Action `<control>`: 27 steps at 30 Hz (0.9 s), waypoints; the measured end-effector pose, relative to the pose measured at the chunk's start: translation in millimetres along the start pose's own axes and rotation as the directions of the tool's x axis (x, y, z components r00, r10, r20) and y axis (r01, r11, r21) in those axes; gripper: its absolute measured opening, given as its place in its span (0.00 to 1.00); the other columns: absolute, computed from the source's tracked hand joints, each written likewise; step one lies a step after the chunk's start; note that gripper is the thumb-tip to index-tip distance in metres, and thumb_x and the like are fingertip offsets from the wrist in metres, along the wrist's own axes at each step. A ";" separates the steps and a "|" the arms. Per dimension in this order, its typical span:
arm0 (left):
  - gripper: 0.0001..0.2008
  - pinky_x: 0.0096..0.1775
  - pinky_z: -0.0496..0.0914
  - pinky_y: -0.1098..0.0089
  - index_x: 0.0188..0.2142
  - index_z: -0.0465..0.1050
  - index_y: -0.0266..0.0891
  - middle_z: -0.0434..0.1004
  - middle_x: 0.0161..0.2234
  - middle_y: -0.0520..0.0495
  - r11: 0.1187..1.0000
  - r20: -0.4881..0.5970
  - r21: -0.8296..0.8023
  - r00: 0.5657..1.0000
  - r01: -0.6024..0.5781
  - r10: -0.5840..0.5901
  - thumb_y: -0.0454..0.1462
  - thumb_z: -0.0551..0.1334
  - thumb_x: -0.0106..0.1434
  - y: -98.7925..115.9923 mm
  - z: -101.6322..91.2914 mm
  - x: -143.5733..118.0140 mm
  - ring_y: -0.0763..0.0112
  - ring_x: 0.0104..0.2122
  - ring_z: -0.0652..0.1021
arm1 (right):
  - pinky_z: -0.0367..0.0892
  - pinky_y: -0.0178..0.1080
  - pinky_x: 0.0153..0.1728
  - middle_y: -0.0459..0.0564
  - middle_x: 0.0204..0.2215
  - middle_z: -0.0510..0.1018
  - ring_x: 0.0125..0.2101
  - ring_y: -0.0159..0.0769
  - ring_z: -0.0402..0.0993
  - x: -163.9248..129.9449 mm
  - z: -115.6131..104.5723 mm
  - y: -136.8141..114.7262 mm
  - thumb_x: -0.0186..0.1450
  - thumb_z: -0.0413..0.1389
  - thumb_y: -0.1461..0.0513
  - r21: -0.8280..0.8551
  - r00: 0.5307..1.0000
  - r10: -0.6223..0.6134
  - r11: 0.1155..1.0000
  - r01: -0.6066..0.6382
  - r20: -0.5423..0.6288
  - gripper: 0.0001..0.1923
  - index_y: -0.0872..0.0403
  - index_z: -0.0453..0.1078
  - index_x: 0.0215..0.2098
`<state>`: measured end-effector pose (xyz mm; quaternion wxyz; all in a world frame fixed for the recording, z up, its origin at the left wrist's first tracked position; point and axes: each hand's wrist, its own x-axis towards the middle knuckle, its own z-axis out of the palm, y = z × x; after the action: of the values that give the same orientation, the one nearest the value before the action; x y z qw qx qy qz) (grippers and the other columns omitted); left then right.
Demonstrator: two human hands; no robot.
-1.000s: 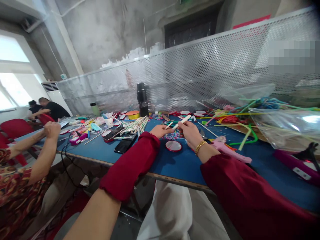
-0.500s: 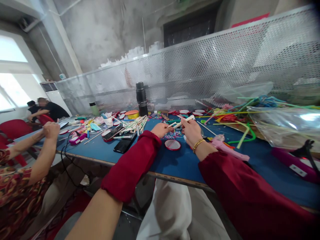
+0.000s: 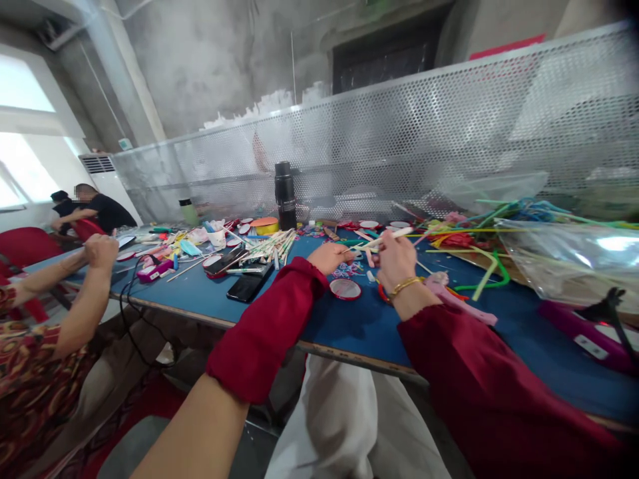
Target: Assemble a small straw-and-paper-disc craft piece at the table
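Over the blue table (image 3: 319,326), my left hand (image 3: 328,258) is closed in a pinch, with a thin pale stick at its fingertips, partly hidden. My right hand (image 3: 397,258) grips a thicker cream-coloured rod (image 3: 401,233) that slants up to the right, its lower end near my left fingertips. Just below and between the hands lies a round, red-rimmed disc (image 3: 345,289) with a pale centre. Behind it sits a small heap of coloured bits (image 3: 348,270). A pink tool (image 3: 466,305), partly hidden, lies by my right wrist.
Left of my hands are a black phone (image 3: 244,287) and a pile of patterned sticks (image 3: 272,249). A black bottle (image 3: 285,196) stands behind. Coloured pipe cleaners (image 3: 492,256) and clear plastic bags (image 3: 574,249) lie right, near a purple power strip (image 3: 589,332). Another person's hands (image 3: 101,251) are at left.
My right hand has shifted a little right and down, and the cream rod has moved right with it, away from my left hand. My left hand stays nearly in place.
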<state>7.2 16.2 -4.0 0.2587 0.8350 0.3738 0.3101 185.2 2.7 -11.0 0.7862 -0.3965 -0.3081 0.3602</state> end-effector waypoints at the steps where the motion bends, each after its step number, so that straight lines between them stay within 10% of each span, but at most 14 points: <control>1: 0.19 0.31 0.58 0.71 0.28 0.76 0.36 0.64 0.21 0.53 0.998 0.020 -0.047 0.999 0.032 -0.031 0.47 0.59 0.68 -5.4 -2.3 -1.2 0.74 0.25 0.65 | 0.52 0.29 0.12 0.35 0.16 0.57 0.14 0.24 0.51 1.6 -1.8 -6.2 0.65 0.62 0.54 0.033 0.999 -0.005 0.999 0.006 -0.043 0.20 0.50 0.58 0.25; 5: 0.21 0.26 0.55 0.71 0.32 0.76 0.37 0.55 0.17 0.57 0.975 0.045 -0.138 0.984 0.176 -0.171 0.51 0.57 0.68 -27.4 -8.6 -0.9 0.75 0.20 0.58 | 0.54 0.29 0.13 0.36 0.17 0.60 0.14 0.24 0.52 -1.0 -0.2 -18.8 0.68 0.59 0.57 0.081 1.000 0.011 0.997 -0.010 -0.011 0.15 0.51 0.61 0.26; 10: 0.18 0.33 0.62 0.72 0.33 0.81 0.39 0.72 0.25 0.51 0.994 -0.071 0.017 0.992 0.110 -0.109 0.47 0.58 0.67 -37.3 -5.4 7.1 0.72 0.29 0.70 | 0.53 0.28 0.14 0.37 0.18 0.60 0.16 0.23 0.53 -11.4 5.7 -10.9 0.63 0.62 0.55 0.142 0.978 0.071 0.985 -0.100 0.195 0.15 0.52 0.62 0.27; 27: 0.13 0.35 0.64 0.67 0.31 0.77 0.40 0.78 0.31 0.48 0.863 -0.298 0.249 0.883 0.439 -0.362 0.47 0.69 0.59 -49.0 -19.1 -0.1 0.67 0.31 0.73 | 0.55 0.28 0.14 0.38 0.18 0.63 0.17 0.24 0.56 -13.0 0.3 -10.1 0.61 0.64 0.56 0.143 0.973 0.140 0.975 -0.168 0.185 0.15 0.51 0.62 0.26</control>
<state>-29.2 48.8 -23.6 0.1364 0.7243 0.6125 0.2857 181.1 -12.0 -4.9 0.7548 -0.3229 -0.3145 0.4767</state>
